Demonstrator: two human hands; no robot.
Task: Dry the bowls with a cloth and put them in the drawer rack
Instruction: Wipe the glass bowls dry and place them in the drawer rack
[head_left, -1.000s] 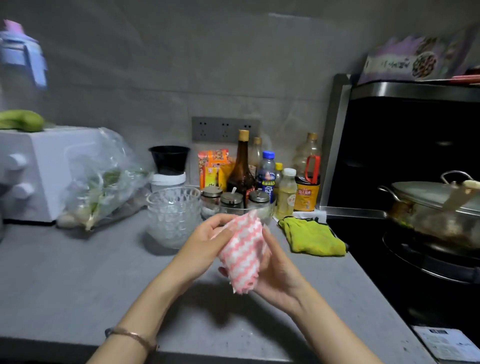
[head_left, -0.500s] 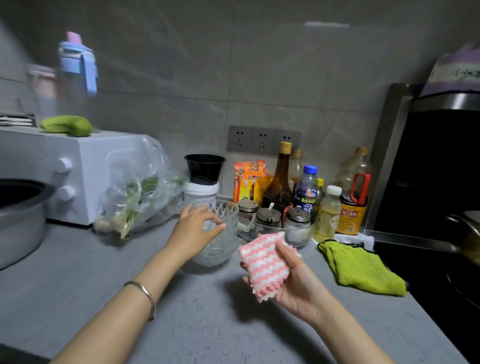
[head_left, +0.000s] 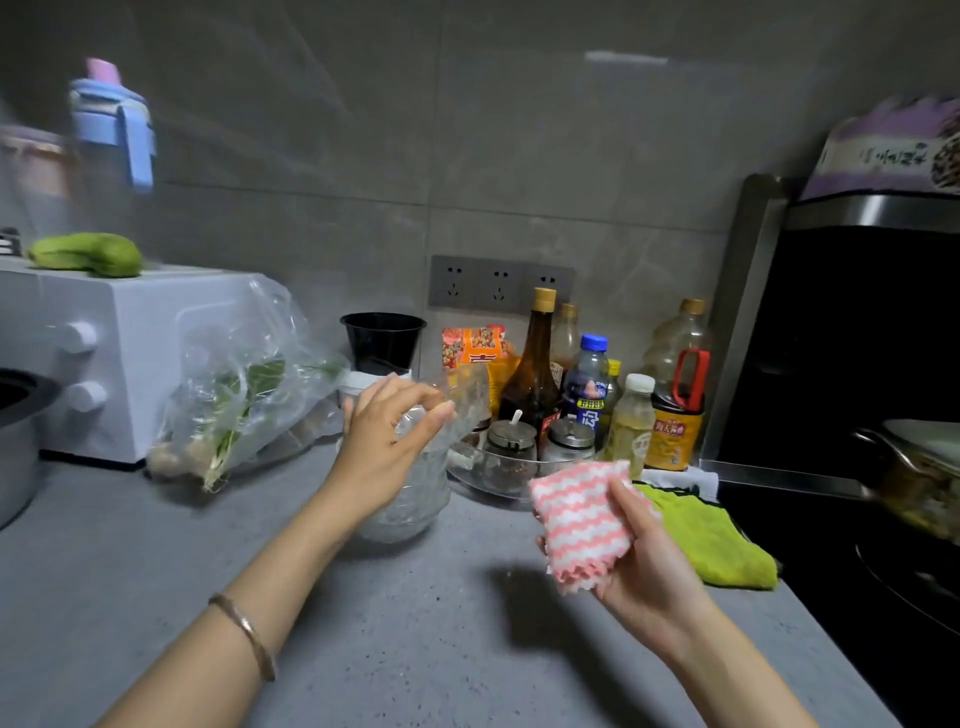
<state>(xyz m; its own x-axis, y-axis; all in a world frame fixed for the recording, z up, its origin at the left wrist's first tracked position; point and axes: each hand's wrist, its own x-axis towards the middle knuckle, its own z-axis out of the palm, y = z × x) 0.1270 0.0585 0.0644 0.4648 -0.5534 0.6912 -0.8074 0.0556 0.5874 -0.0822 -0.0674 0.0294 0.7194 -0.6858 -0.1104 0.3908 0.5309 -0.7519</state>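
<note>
Pinched in the left hand (head_left: 382, 447), the top glass bowl (head_left: 462, 400) tilts up off the stack (head_left: 410, 499) on the counter (head_left: 156, 571); the right hand (head_left: 639, 561) clutches the cloth (head_left: 582, 519). Drying is starting: next, bring bowl to cloth without slipping.

A single wide-angle camera, worn on a person's head, looks forward and down across a grey kitchen counter (head_left: 426, 649) toward a tiled back wall (head_left: 467, 145). The view sits close over the work: both forearms enter from the bottom edge, with the left hand (head_left: 384, 447) and right hand (head_left: 644, 561) near the middle of the frame. The lens bends straight lines at the edges, tilting the white appliance (head_left: 104, 358) at far left and the stove hood (head_left: 852, 332) at far right. Motion blur softens the upper left corner. No second view is provided, so nothing overlaps.
</note>
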